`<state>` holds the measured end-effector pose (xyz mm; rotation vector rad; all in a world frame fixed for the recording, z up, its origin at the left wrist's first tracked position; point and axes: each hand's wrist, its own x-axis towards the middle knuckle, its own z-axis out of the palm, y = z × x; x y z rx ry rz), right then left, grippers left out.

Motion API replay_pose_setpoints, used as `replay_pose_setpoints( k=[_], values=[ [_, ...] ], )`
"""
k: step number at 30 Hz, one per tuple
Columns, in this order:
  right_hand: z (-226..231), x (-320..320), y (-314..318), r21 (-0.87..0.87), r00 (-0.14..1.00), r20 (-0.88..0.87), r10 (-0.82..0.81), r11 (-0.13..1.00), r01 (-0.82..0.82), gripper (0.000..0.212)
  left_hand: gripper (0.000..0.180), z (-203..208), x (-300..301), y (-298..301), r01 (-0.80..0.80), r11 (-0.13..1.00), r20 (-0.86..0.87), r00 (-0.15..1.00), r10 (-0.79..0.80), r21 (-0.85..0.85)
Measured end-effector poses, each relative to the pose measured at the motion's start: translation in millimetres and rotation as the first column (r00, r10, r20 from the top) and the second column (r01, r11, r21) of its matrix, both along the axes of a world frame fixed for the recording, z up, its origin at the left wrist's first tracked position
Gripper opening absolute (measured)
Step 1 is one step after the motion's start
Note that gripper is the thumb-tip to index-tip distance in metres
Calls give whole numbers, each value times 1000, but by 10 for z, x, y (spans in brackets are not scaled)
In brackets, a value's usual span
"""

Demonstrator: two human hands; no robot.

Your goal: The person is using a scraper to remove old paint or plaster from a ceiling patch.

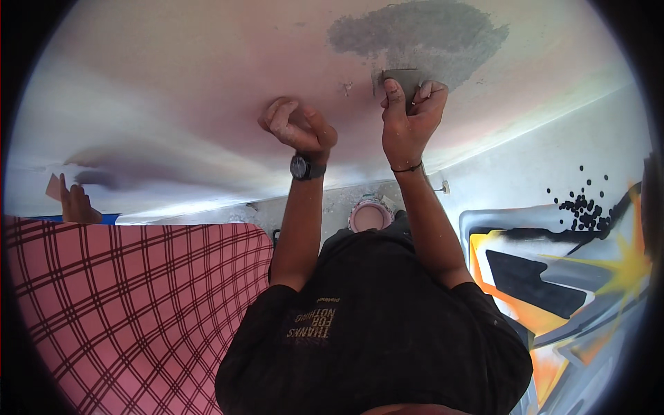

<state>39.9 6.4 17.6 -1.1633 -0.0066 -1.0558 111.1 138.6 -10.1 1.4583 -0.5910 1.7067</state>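
My right hand [413,124] is raised to the pale wall [228,76]. Its thumb and fingers pinch a flat, grey rectangular piece [403,79], whose exact kind I cannot make out. The piece is at the lower edge of a rough grey patch [422,34] on the wall. My left hand [299,126] is up near the wall, to the left of the right one. Its fingers are loosely curled, with a gap to the thumb, and nothing shows in them. Pale dust marks the fingers. A dark watch [301,167] is on the left wrist, a thin band on the right.
At the left, another person in a pink plaid garment [138,290] has a hand [77,206] at the wall, holding a light brown flat piece [53,187]. A round bucket [370,216] stands below me on the floor. A painted wall [553,277] rises at the right.
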Motion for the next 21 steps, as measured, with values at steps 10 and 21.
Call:
replay_pose_setpoints(
  k=[10, 21],
  values=[
    [105, -163, -82, 78, 986, -145, 77, 995, -66, 19, 29, 95, -1033, -762, 587, 471, -537, 72, -840, -658],
    [-1, -318, -432, -224, 935, -356, -18, 972, -67, 35, 34, -85, -1058, -1024, 495, 664, -617, 286, -733, -560]
  ],
)
